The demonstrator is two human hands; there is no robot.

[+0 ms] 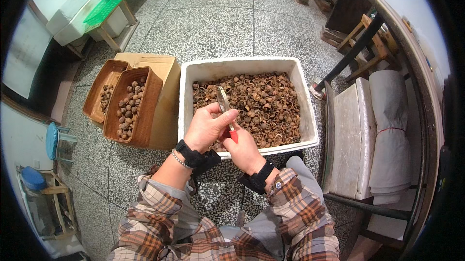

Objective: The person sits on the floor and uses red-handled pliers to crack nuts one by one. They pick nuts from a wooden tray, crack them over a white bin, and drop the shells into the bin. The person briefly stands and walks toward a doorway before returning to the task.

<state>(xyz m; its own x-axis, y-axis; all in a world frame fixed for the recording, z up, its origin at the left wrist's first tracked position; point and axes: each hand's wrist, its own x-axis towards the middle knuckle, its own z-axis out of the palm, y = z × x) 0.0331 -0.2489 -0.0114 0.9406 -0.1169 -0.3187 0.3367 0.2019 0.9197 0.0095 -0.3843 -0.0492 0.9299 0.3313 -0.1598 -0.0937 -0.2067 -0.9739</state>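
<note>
A pair of pliers with red-sleeved handles points away from me above a white foam box. My right hand is closed around the red handles. At the metal head, my left hand has its thumb laid across the tool and its fingers curled beside it; whether a nut sits inside those fingers is hidden. Beneath both hands, broken walnut shells cover the bottom of the box. To the left, whole walnuts lie in a brown woven basket.
Another basket holds small nut pieces; a cardboard box stands beside the baskets. At right are a metal-framed table, a foam slab and a rolled grey sheet. A blue-seated stool stands left, a green plastic basket farther back.
</note>
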